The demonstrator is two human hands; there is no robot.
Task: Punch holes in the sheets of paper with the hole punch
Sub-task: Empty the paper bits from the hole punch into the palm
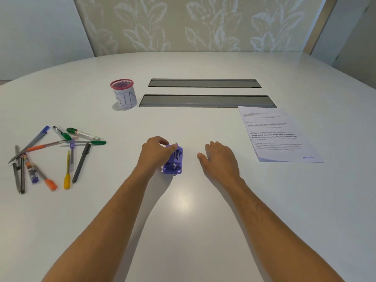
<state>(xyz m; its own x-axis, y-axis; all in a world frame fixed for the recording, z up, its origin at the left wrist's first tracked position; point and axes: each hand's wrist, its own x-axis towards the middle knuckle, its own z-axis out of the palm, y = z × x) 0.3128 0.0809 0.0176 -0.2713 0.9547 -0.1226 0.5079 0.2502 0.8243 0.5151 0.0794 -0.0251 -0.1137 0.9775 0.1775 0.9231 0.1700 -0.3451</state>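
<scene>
- Presently, my left hand (155, 152) pinches the far end of the purple hole punch (173, 159), which stands on the white table (193, 210) directly ahead of me.
- My right hand (220, 160) lies open and flat on the table just right of the punch, holding nothing.
- Sheets of paper (278, 135), printed, rest well apart to the right, none yet in the punch.
- Risk: a fingertip pinch at one end may let the punch tip or skid; dragging the top sheet could fan the stack and misalign the holes.
- Unclear: the punch's slot orientation, the sheet count and the blurred print. The cup marked "BIN" (124, 94) hides its contents.
</scene>
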